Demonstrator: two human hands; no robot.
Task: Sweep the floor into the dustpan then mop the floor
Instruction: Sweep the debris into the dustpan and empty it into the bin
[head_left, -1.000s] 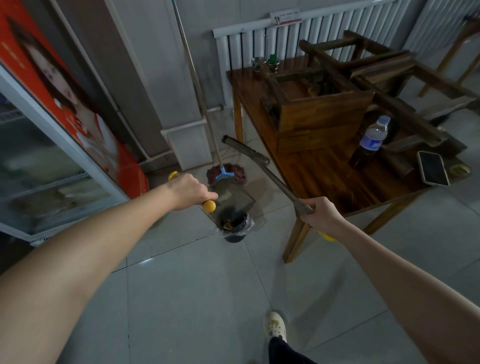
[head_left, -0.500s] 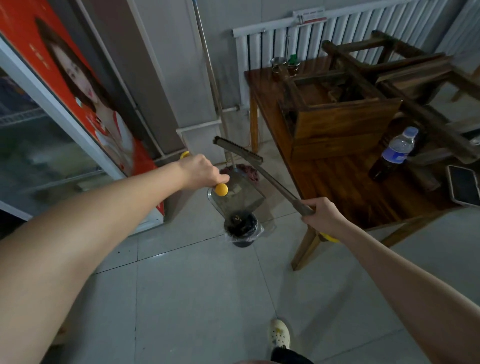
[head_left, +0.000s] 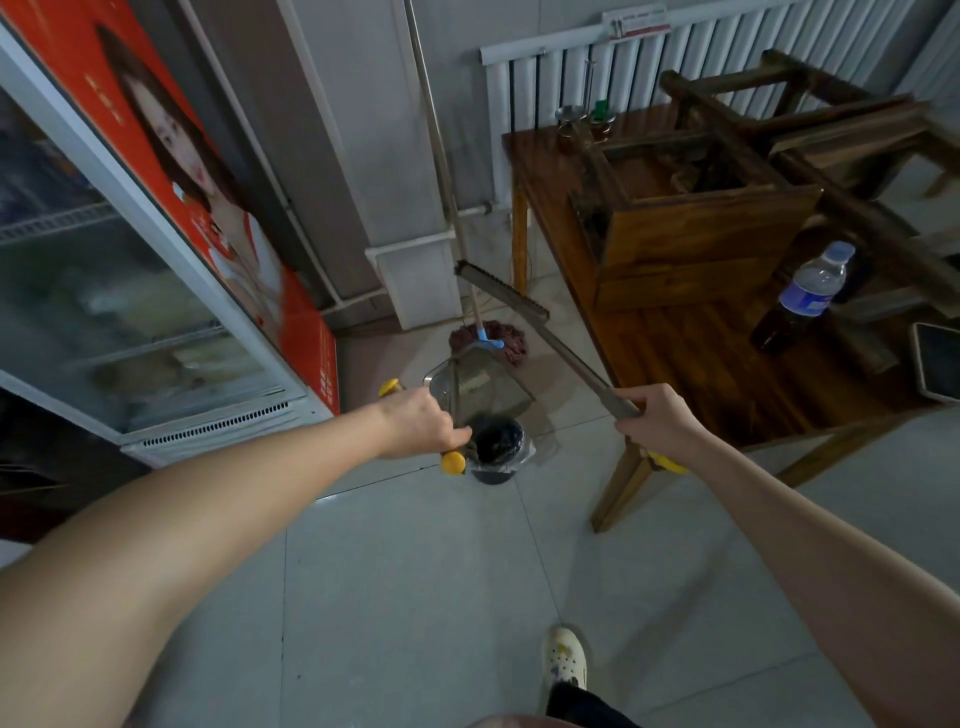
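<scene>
Head view, bench notes

A: State of the left hand (head_left: 421, 423)?

B: Fingers curled tight round the dustpan (head_left: 483, 389) handle, a yellow knob showing on either side of the fist. The pan hangs tilted just ahead of the knuckles, and its lower edge overlaps a small bin (head_left: 496, 449) lined with a dark bag. Contact between the two: cannot tell.

A: Right hand (head_left: 660, 421)?

B: Clamped on the broom (head_left: 584, 364) shaft. The broom head is off the floor (head_left: 415, 597), up and ahead-left of that hand. The shaft's yellow end pokes out behind the wrist.

A: Mop (head_left: 488, 338)?

B: Beyond the dustpan, farther out than either hand. Its reddish head is on the tiles and its pole leans up along the wall. Neither hand is on it.

A: Surroundings?

B: Wooden table (head_left: 691, 374) just right of the right hand, carrying an upturned stool (head_left: 701, 234) and a water bottle (head_left: 813, 286). Glass-door fridge (head_left: 130, 312) left of the left forearm. One pale shoe (head_left: 565, 657) near the body, between the forearms
</scene>
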